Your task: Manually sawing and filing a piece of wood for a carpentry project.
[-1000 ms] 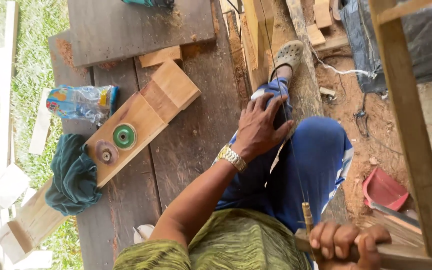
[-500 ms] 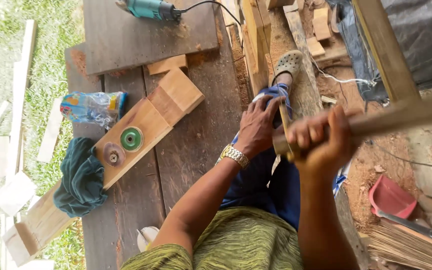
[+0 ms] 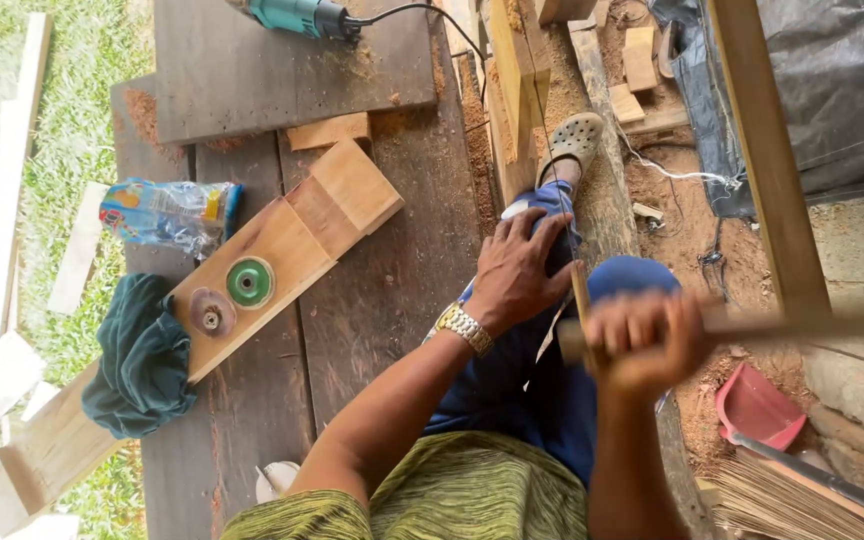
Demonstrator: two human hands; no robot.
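Note:
My left hand (image 3: 517, 265), with a metal watch at the wrist, lies flat with spread fingers on my leg in blue trousers (image 3: 512, 400). Just to its right, my right hand (image 3: 642, 342) is a closed fist around a long thin wooden stick (image 3: 812, 318), blurred by motion. The stick runs out to the right, across a wooden post (image 3: 767, 170). A thin pale strip (image 3: 580, 290) sticks up between the two hands.
Across the dark plank platform (image 3: 392, 290) lies a pale board (image 3: 292, 245) carrying a green disc (image 3: 249, 282) and a brown disc (image 3: 210, 315). A teal cloth (image 3: 142, 355), plastic bag (image 3: 167, 212), teal power tool (image 3: 297, 15) and red dustpan (image 3: 752, 405) lie around.
My right hand has come up from the lower edge with the stick to beside my left hand, then dropped a little. My left hand has stayed on my leg.

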